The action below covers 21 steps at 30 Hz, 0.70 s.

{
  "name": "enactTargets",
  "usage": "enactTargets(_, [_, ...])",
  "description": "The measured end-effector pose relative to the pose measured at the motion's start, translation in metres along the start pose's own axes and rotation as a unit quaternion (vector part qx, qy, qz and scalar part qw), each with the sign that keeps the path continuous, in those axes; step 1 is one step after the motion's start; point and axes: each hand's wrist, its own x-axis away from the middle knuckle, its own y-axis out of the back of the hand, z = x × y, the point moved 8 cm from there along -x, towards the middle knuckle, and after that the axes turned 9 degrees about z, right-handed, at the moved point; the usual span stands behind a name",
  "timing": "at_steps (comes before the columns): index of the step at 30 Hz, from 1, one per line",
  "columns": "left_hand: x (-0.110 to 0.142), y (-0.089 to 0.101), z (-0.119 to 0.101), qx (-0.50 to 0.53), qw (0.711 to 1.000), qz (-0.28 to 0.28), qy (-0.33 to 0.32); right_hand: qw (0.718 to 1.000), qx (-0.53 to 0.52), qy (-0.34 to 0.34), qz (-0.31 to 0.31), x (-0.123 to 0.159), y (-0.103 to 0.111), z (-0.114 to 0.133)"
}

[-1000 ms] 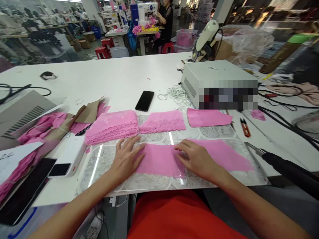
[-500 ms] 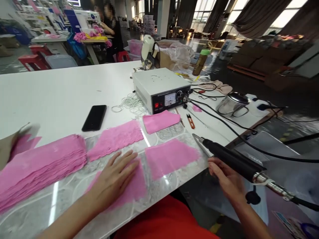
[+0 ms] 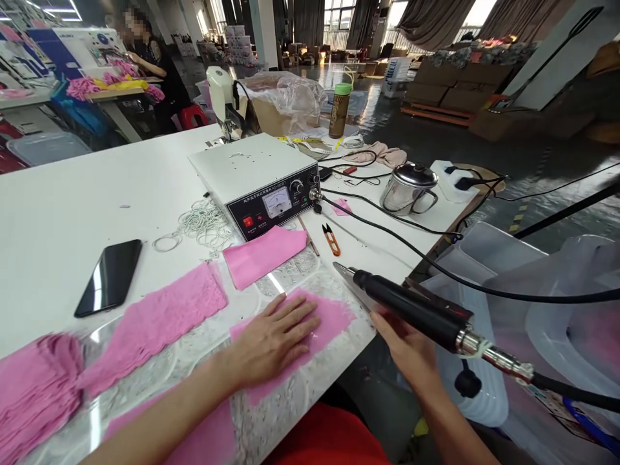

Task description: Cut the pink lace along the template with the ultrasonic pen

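Note:
My left hand (image 3: pixel 271 339) lies flat with fingers spread on a pink fabric piece (image 3: pixel 334 316), which rests on a clear patterned sheet (image 3: pixel 310 387). My right hand (image 3: pixel 407 349) is at the table's front edge, just under a black pen-like tool (image 3: pixel 411 303) with a pointed metal tip and a cable. Its fingers look bent and are partly hidden behind the tool; I cannot see what they grip. Another pink piece (image 3: pixel 208 420) lies partly under my left forearm. Further left are a crumpled-edged pink stack (image 3: pixel 159 323) and a thicker pink stack (image 3: pixel 39 387).
A control box (image 3: pixel 271 206) with a dial stands behind a pink piece (image 3: pixel 266 252). Orange thread snips (image 3: pixel 331 239), a phone (image 3: pixel 109 278), tangled cord (image 3: pixel 206 223), a lidded glass mug (image 3: pixel 409 187) and a bottle (image 3: pixel 340 110) are on the table (image 3: pixel 72 200). Cables cross the right edge.
My left hand has moved from the nearer pink piece to the one on its right. My right hand stays by the black tool. The camera view has turned to the right.

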Motion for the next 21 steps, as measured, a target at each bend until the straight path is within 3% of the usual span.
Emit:
enactTargets(3, [0.004, 0.001, 0.0, -0.007, 1.0, -0.015, -0.002, 0.997, 0.057, 0.039, 0.038, 0.0, -0.001, 0.02])
enactTargets(6, [0.005, 0.003, -0.001, -0.016, 0.999, -0.028, -0.002, 0.979, 0.133, 0.091, 0.122, -0.012, -0.019, 0.047])
enactTargets(11, [0.004, 0.006, -0.003, -0.035, 0.998, -0.05, 0.0, 0.951, 0.221, 0.09, 0.194, -0.03, -0.042, 0.063])
enactTargets(21, [0.005, 0.003, -0.003, -0.038, 0.998, -0.05, 0.01, 0.957, 0.142, 0.084, 0.238, -0.042, -0.049, 0.083])
